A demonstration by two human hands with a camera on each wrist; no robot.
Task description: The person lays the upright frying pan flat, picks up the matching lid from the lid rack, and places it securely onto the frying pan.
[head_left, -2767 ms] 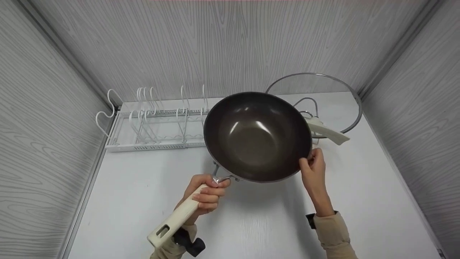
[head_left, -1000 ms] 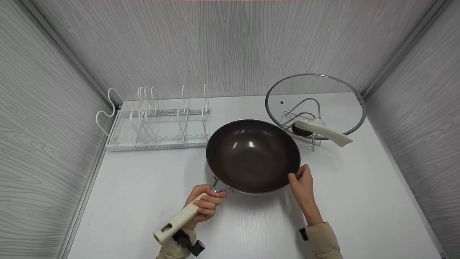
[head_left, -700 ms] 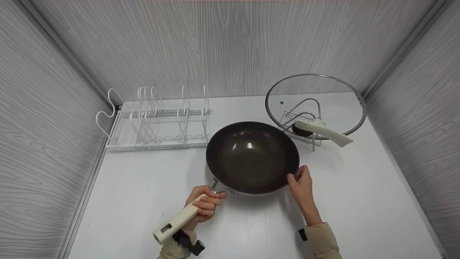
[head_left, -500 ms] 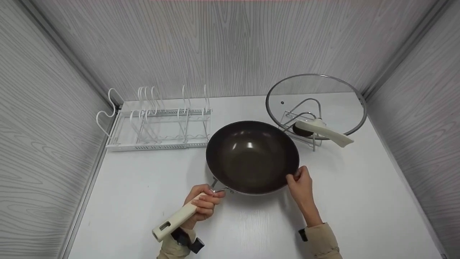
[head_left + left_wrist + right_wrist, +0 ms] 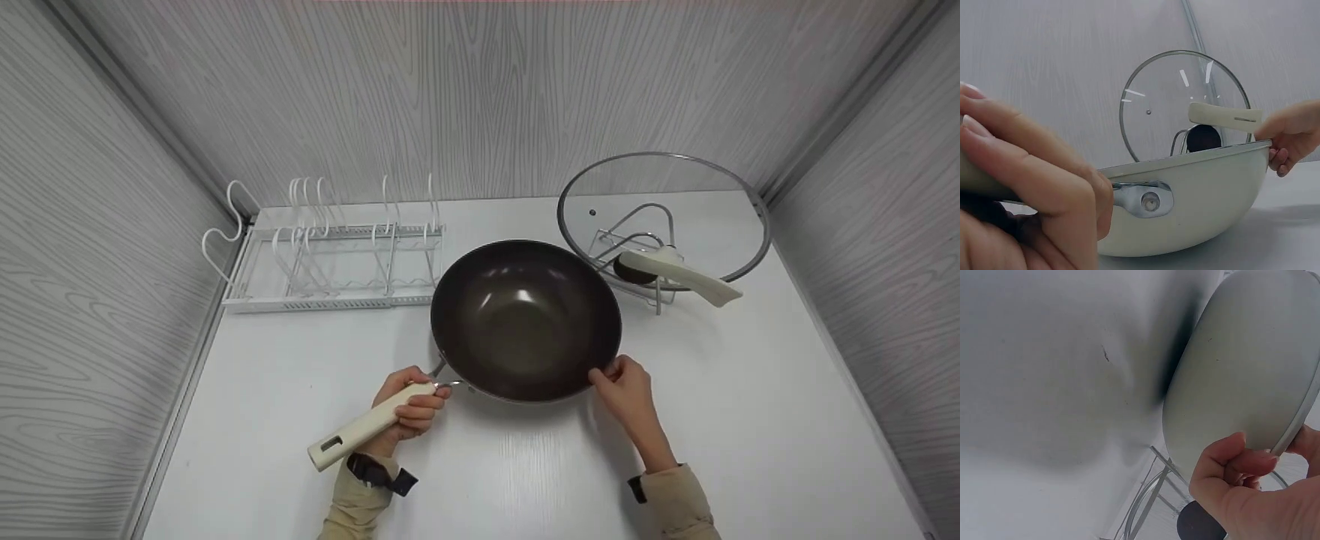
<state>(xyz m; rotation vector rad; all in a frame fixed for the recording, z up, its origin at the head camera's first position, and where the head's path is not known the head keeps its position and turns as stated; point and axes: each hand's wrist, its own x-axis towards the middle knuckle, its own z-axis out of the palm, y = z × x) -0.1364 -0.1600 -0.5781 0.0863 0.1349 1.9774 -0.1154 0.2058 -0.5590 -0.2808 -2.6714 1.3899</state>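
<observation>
A wok [image 5: 525,322], dark inside and cream outside, sits low at the middle of the table, its inside facing up and a little toward me. My left hand [image 5: 409,405] grips its cream handle [image 5: 349,435] close to the metal bracket, which shows with a rivet in the left wrist view. At the front right, my right hand [image 5: 628,394] pinches the wok's rim. Thumb inside, fingers curled below the rim against the cream outer wall: the right wrist view shows those fingers [image 5: 1235,458].
Behind the wok on the right, a glass lid [image 5: 697,217] with a cream handle [image 5: 686,276] leans upright in a wire stand [image 5: 658,300]. A white extendable wire rack [image 5: 337,304] stands at the back left. Grey wood-grain panels [image 5: 480,97] enclose the table on three sides.
Since the oldest frame, the wok has come down and nearer to me, both hands holding it throughout. In the last half second the handle and left hand shifted slightly left and away from me.
</observation>
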